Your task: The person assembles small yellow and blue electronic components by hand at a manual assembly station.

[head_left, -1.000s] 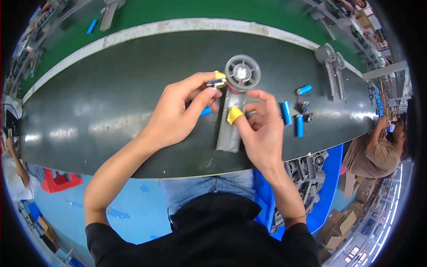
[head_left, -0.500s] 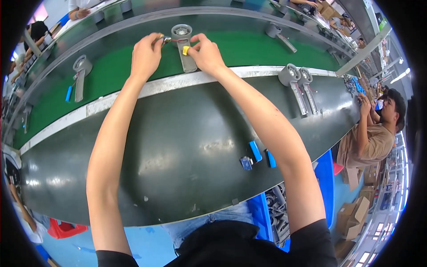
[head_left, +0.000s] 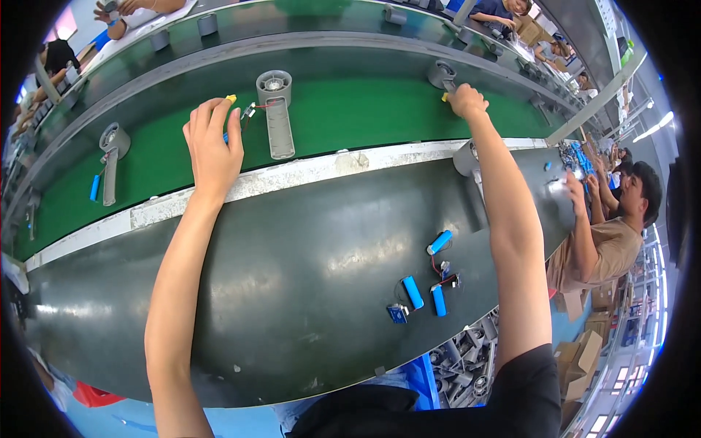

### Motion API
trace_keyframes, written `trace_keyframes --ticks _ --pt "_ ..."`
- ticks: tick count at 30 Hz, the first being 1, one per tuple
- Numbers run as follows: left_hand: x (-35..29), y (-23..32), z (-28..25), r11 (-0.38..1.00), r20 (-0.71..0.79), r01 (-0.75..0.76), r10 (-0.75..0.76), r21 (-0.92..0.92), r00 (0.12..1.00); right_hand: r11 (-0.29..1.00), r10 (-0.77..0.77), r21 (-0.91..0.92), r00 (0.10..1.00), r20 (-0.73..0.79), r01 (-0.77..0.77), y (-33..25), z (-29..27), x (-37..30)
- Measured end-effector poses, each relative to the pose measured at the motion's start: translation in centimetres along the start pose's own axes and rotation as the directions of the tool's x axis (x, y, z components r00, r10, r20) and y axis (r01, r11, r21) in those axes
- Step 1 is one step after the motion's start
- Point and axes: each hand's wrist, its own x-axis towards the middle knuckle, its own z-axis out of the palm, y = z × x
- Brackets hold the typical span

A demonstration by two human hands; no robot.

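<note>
My left hand (head_left: 212, 150) is over the green belt, thumb apart from the fingers, with a blue battery cell (head_left: 225, 137) partly visible between them. A yellow wrap (head_left: 231, 98) shows at a fingertip. Beside that hand a small circuit board (head_left: 249, 111) hangs on wires that run to a grey handheld fan (head_left: 280, 131), which lies on the belt with its long handle open. Far to the right, my right hand (head_left: 468, 102) is closed at the handle of another grey fan (head_left: 440, 74); its fingers partly hide the handle, and yellow (head_left: 445, 96) shows at a fingertip.
Several blue cells (head_left: 412, 292) with wired boards lie on the dark bench (head_left: 307, 277). Another fan (head_left: 465, 158) is partly behind my right forearm. One more fan (head_left: 115, 139) lies left on the belt. A co-worker (head_left: 602, 233) sits right. Grey parts fill a bin (head_left: 423, 383) below.
My right hand has left the middle fan and reached right to another fan. My left hand has moved left of the middle fan. The view has shifted, and more blue cells show on the bench.
</note>
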Motion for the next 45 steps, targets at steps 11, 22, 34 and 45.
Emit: trace_keyframes --ticks 11,22,34,45 --pt "-1.4 10.4 -5.6 0.872 0.244 0.243 -0.148 -0.424 0.958 0.591 -0.572 0.491 0.762 -0.304 0.64 -1.5 -7.2 -26.9" --pt "-7.8 13.4 -12.5 0.66 0.552 0.43 -0.028 -0.616 0.833 0.51 -0.543 0.743 0.832 -0.112 0.432 6.9 -8.9 -41.4" --pt "-9.0 13.2 -12.2 0.798 0.414 0.211 0.053 -0.565 0.909 0.44 -0.623 0.623 0.72 -0.308 0.647 8.0 -6.1 -41.8" --pt "-7.4 16.7 -15.0 0.376 0.47 0.384 0.17 -0.844 0.866 -0.378 -0.555 0.925 0.807 -0.2 -0.03 2.9 -7.9 -43.8"
